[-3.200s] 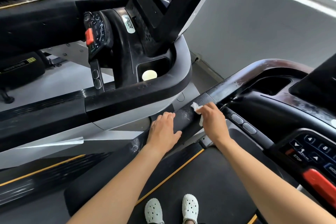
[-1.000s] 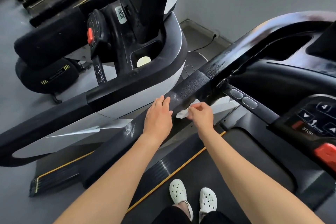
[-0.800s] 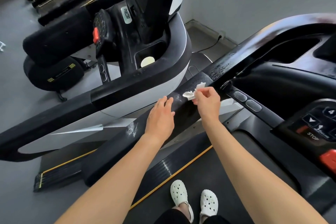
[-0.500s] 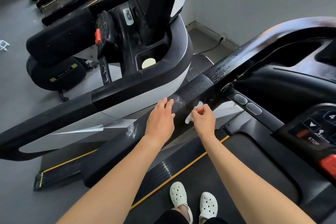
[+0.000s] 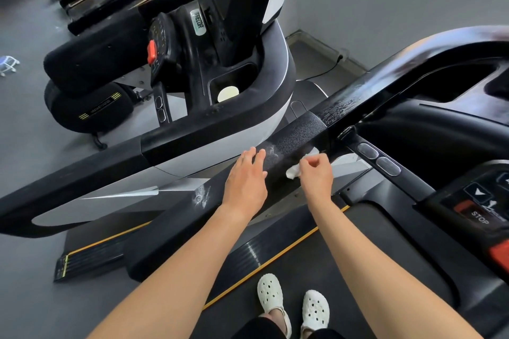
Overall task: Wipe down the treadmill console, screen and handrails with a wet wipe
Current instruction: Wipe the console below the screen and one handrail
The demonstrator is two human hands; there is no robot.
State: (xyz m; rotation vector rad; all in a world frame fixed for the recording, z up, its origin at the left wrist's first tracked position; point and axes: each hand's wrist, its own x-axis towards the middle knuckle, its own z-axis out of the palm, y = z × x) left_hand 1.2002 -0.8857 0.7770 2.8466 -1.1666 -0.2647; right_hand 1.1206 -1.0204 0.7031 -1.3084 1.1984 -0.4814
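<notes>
My right hand [image 5: 316, 173] pinches the wet wipe [image 5: 294, 170] on the handrail [image 5: 297, 132], frame centre. Left hand [image 5: 246, 176] flat, steadying. Best press firmly and overlap strokes toward the white smudges [image 5: 202, 195].

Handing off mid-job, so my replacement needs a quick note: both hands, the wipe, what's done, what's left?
Left hand open, flat on the left handrail.
Right hand pinches the wet wipe against that rail, beside the textured grip.
Done: wet streaks show further up the rail.
Left: white smudges near the left hand; console likely not yet wiped.
</notes>
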